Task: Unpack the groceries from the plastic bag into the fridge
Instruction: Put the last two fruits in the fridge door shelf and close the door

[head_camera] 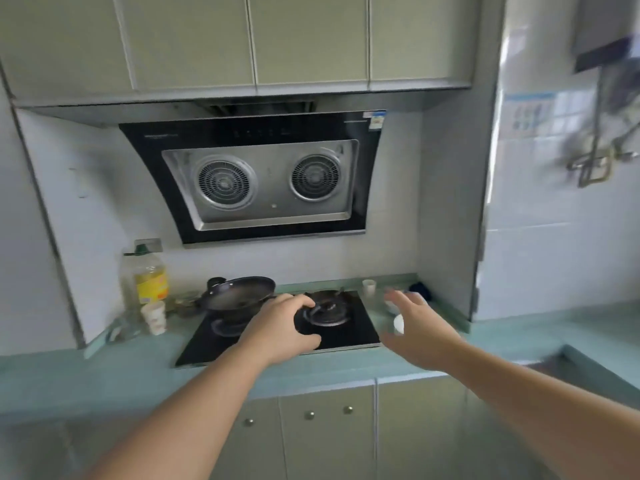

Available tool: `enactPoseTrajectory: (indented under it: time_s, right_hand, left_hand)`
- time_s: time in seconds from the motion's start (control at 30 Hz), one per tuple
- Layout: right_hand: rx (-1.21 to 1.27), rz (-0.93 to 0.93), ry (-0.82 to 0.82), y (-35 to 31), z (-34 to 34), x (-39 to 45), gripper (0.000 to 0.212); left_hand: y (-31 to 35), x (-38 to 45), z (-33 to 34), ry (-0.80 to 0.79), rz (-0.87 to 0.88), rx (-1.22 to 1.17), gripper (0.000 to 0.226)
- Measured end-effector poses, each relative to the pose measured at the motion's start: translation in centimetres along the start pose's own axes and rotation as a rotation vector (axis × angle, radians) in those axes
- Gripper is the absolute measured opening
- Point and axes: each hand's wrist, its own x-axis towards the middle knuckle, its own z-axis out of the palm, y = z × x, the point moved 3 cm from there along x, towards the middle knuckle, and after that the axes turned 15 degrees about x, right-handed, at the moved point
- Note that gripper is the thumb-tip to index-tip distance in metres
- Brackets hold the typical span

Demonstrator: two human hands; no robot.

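Note:
No plastic bag, groceries or fridge appear in the head view. Both arms reach forward over a green countertop. My left hand hovers above the black gas stove, fingers loosely curved, holding nothing. My right hand is held out to the right of the stove with its fingers spread and empty.
A black wok sits on the left burner. A large oil bottle and a paper cup stand at the left. Small white cups sit right of the stove. A range hood hangs above, and a sink edge shows at right.

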Motion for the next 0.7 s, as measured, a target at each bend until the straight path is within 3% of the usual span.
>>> enactPoseTrajectory:
  time_s: [0.2, 0.4, 0.7]
  right_hand:
    - [-0.078, 0.267, 0.202, 8.8, -8.8, -7.4, 0.064]
    - [-0.144, 0.458, 0.366, 16.1, -17.4, -14.8, 0.068]
    - [-0.185, 0.510, 0.495, 23.0, -28.4, -20.5, 0.070]
  left_hand:
    - [14.7, 4.5, 6.1, -0.134, 0.310, -0.092, 0.057]
    - [29.4, 5.6, 8.8, -0.163, 0.534, -0.135, 0.056]
    - [44.6, 5.2, 11.1, -0.209, 0.661, -0.185, 0.062]
